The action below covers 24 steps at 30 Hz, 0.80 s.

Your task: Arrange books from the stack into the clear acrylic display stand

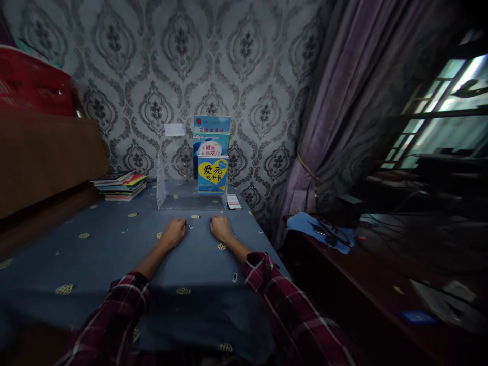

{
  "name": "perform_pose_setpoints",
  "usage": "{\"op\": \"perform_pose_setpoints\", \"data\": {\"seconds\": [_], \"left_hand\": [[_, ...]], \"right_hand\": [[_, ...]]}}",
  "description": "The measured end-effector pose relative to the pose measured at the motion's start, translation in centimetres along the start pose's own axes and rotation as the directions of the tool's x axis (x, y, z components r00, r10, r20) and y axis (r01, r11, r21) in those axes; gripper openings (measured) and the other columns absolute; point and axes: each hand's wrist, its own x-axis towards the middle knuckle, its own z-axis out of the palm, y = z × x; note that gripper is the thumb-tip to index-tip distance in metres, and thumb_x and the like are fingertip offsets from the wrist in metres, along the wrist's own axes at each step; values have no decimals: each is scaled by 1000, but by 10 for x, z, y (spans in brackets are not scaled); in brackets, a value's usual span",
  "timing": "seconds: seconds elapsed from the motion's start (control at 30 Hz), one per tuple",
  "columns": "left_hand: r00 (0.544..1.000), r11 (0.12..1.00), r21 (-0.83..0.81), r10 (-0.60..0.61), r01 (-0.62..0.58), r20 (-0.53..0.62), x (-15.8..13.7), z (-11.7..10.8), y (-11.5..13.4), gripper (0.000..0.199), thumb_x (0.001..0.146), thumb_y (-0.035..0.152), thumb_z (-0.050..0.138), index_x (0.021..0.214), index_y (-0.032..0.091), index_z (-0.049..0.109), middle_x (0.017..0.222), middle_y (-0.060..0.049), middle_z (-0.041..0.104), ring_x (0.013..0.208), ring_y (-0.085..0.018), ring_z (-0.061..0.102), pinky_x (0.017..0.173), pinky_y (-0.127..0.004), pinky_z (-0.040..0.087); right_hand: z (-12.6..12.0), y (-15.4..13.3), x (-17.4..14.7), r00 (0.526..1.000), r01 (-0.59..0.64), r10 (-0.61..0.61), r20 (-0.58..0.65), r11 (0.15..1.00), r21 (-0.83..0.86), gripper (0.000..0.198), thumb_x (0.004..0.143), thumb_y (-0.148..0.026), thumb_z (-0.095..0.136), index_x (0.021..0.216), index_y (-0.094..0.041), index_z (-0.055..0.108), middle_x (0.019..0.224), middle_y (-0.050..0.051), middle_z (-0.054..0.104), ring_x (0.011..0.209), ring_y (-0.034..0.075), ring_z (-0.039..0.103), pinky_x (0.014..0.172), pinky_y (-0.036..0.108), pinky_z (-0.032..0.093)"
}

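Observation:
My left hand (175, 232) rests on the blue tablecloth (198, 264) with its fingers curled into a loose fist. To its right, my right hand (221, 227) also lies curled on the cloth, a small gap apart. Nothing shows in either fist. Just beyond both hands stands a clear acrylic book rack (160, 190). At its right side three books lean one behind another: a small blue book with a yellow heart (212, 174) in front, a blue book with a white patch (209, 146) behind, and a light blue book (212, 123) at the back.
A pile of books (120, 185) lies at the far left of the table. White cards or papers (234, 202) sit beside the rack. A brown wooden board (49, 157) with a red box (34, 81) borders the left. A purple curtain (328, 101) and a cluttered dark desk (366, 290) are at right.

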Motion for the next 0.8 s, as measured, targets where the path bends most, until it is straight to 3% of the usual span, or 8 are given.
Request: {"op": "perform_pose_setpoints", "data": {"seconds": [0.37, 0.47, 0.53, 0.63, 0.73, 0.8], "left_hand": [[1000, 998, -61, 11, -10, 16, 1, 8, -6, 22, 96, 12, 43, 101, 18, 63, 109, -12, 68, 106, -25, 61, 100, -40, 49], [998, 994, -99, 45, -41, 34, 0, 6, -9, 21, 96, 14, 45, 103, 19, 64, 112, -12, 68, 107, -25, 62, 101, -41, 49], [995, 988, -133, 81, -72, 57, 1, 2, -19, 18, 94, 17, 52, 103, 20, 67, 112, -9, 71, 106, -23, 64, 100, -36, 50], [995, 986, -158, 64, -52, 73, 8, -15, -52, 19, 91, 21, 58, 104, 23, 71, 105, -2, 76, 98, -18, 69, 93, -28, 53], [991, 986, -94, -137, 136, -8, 20, -49, -111, 29, 96, 22, 46, 108, 21, 72, 101, -4, 78, 93, -19, 71, 88, -29, 54], [947, 952, -24, -306, 305, -95, 32, -78, -157, 35, 98, 21, 40, 115, 18, 70, 103, -7, 78, 96, -22, 72, 89, -32, 54]], "right_hand": [[2, 3, 5, 1000, 16, -16, 15, 1000, 15, 38, 100, -38, 67, 132, -17, 63, 133, 12, 65, 113, 25, 67, 95, 47, 59], [2, 5, 3, 999, 35, -35, 2, 999, 35, 25, 104, -19, 53, 121, -10, 70, 127, 18, 70, 119, 27, 67, 105, 42, 52], [3, 7, 2, 998, 60, -60, -7, 997, 52, 32, 101, -11, 47, 121, -9, 72, 129, 20, 71, 123, 28, 66, 108, 40, 49], [12, 13, 1, 995, 94, -91, -37, 993, 75, 42, 98, -10, 45, 132, -13, 69, 145, 19, 64, 134, 29, 61, 113, 43, 46], [31, 24, 2, 989, 139, -132, -66, 985, 102, 45, 97, -11, 44, 134, -14, 70, 145, 18, 65, 136, 29, 60, 116, 46, 46], [46, 32, 3, 962, 217, -191, -193, 969, 120, 45, 96, -12, 43, 128, -16, 74, 139, 17, 69, 131, 30, 64, 111, 49, 51]]}}
